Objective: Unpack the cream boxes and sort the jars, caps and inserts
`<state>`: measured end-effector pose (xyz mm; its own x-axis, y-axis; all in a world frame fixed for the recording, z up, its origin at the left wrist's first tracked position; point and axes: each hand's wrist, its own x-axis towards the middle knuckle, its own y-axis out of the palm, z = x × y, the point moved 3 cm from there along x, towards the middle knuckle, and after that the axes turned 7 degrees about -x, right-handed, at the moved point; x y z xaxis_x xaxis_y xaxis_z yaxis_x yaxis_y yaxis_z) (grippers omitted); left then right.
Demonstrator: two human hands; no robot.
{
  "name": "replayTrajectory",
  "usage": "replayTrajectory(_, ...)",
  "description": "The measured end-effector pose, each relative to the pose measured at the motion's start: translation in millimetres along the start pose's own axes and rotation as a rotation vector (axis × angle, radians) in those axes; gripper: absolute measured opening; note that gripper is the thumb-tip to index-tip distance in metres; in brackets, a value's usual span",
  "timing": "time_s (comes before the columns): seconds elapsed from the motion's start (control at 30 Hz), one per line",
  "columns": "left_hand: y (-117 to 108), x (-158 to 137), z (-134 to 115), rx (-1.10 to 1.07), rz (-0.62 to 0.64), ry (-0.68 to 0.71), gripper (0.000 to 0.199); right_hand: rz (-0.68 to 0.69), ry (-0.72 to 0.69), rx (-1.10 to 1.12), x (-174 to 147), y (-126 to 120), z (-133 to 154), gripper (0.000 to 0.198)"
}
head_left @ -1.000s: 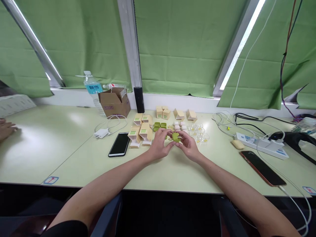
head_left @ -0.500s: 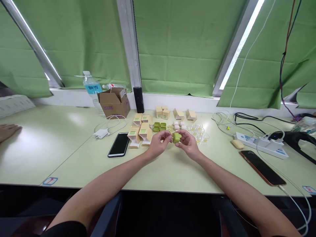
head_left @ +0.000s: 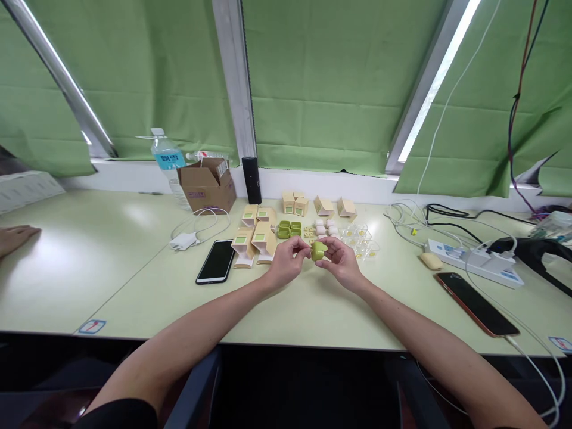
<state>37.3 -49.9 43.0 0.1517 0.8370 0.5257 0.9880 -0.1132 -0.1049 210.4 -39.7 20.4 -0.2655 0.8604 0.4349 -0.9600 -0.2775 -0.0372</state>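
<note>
Between the thumb and fingers of my right hand (head_left: 344,262) is a small olive-green, rounded plastic piece (head_left: 317,251). My left hand (head_left: 287,261) is closed in a pinch just left of it; what its fingertips grip is too small to make out. Behind my hands lie several matching green square cups (head_left: 289,229), tiny yellowish pieces (head_left: 308,232) and pale pink-white blocks (head_left: 325,226). Clear plastic pieces with yellow spots (head_left: 358,239) lie past my right hand. Several small beige cardboard boxes (head_left: 264,237), with open flaps, stand to the left of my left hand.
A black phone (head_left: 215,262), white charger (head_left: 184,241), brown carton (head_left: 208,186) and water bottle (head_left: 168,161) are at left. Right are a power strip (head_left: 476,262), cables and another phone (head_left: 477,304). Another person's hand (head_left: 18,238) rests at far left. More beige boxes (head_left: 324,206) stand behind.
Both hands stay in nearly the same place, with the green piece still in the right fingers. The piece has turned or shifted very slightly.
</note>
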Motion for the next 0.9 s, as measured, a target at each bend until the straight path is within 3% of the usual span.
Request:
replayTrajectory(0.33,0.9,-3.4,-2.5,0.129,0.021,0.041,0.01,-0.016,0.024,-0.055,-0.7,-0.9,-4.1,0.05)
replayTrajectory(0.67,2.3,-3.2,2.6,0.032,-0.005,0.016,0.014,-0.022,-0.002,-0.094,-2.0,1.4,-1.4,0.051)
replayTrajectory(0.77,0.0,-2.2,0.2,0.007,-0.015,0.022,0.016,-0.053,-0.057,-0.169,-1.5,0.0,7.0,0.047)
replayTrajectory(0.9,-3.5,-0.7,-0.8,0.006,0.04,0.023,0.036,-0.095,-0.157,-0.407,-2.1,-2.5,19.5,0.043)
